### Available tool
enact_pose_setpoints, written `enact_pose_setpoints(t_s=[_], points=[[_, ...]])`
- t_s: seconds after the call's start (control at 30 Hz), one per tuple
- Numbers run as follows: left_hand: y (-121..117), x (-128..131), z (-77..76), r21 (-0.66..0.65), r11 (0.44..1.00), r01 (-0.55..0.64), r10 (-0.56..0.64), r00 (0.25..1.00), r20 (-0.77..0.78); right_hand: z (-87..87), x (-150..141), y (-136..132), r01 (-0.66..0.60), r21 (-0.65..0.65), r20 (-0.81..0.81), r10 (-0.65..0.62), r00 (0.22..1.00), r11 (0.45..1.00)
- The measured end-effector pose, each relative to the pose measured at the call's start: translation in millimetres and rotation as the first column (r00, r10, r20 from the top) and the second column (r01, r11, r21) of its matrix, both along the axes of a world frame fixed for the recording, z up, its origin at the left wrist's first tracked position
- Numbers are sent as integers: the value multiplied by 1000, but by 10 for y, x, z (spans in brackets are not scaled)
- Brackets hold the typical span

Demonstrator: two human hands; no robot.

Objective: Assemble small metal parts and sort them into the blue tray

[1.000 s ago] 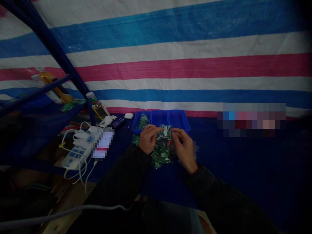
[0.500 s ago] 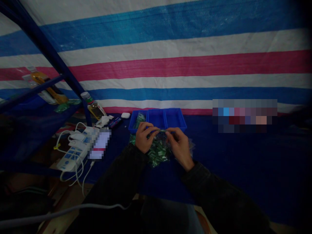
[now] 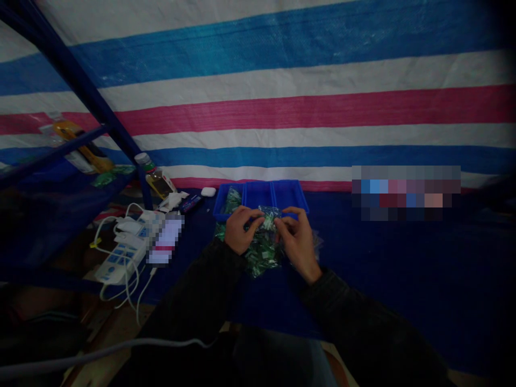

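Note:
Between my hands is a small clear plastic bag (image 3: 269, 217) with pale green pieces inside. My left hand (image 3: 242, 230) pinches its left edge between thumb and fingers. On the other edge, my right hand (image 3: 297, 236) grips with thumb and fingertips. Beneath the bag lies a heap of green items in clear plastic (image 3: 263, 255), partly covered by my hands. Some clear plastic (image 3: 317, 244) shows just right of my right hand. Behind them stands a blue three-part tray (image 3: 278, 185); its left compartment holds green bagged items (image 3: 233, 199).
To the left lie a white power strip (image 3: 121, 260) with tangled cables, a pixelated phone (image 3: 166, 239), crumpled tissue (image 3: 172, 201) and a white case (image 3: 208, 191). A drink bottle (image 3: 157, 177) leans by the blue metal frame (image 3: 116, 134). Striped sheeting (image 3: 282, 107) hangs behind.
The small bag, seen nearly edge-on before, now faces me and its contents show. Both hands stay in almost the same place.

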State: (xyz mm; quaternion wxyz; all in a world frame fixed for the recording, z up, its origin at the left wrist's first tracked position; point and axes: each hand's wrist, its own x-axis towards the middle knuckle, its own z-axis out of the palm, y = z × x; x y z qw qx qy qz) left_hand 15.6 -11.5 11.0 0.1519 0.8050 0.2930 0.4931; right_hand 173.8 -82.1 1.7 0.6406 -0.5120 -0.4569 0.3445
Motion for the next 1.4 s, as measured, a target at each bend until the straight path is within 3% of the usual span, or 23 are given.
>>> enact_pose_setpoints(t_s=[0.17,0.43,0.6,0.7,0.77,0.87,0.97,1.03,1.17,1.27,1.33,1.4], points=[[3,-19,74,52,998,46,-43,998,-43,-2,11,-2,20,-1,50,-20,999,1000],[56,-23,23,64,997,35,-32,998,-48,-5,44,-9,16,-27,70,-14,997,1000],[86,-66,39,85,988,-126,125,992,18,17,-2,1,-11,12,-79,12,997,1000],[206,-177,97,-1,964,-268,266,958,104,30,-27,-8,-25,34,-97,28,995,999],[361,-286,155,-121,916,-382,398,902,166,34,-34,-14,-33,37,-91,36,995,999],[678,-454,233,-270,887,-374,425,891,161,37,-37,-20,-43,34,-76,46,996,998],[969,-570,250,-356,853,-382,422,906,38,43,-40,-21,-58,35,-74,60,995,998],[1076,-608,229,-364,814,-453,436,890,-133,46,-41,-18,-66,34,-79,69,995,997],[1074,-616,199,-85,806,-586,522,771,-365,43,-38,-7,-60,29,-78,62,995,998],[1023,-587,222,56,886,-459,434,783,-446,37,-41,-4,-71,22,-62,72,995,997],[1021,-553,233,72,944,-321,309,788,-532,34,-45,-5,-85,22,-51,87,995,996],[1043,-514,225,69,973,-222,215,747,-629,31,-47,-5,-94,24,-44,95,994,995]])
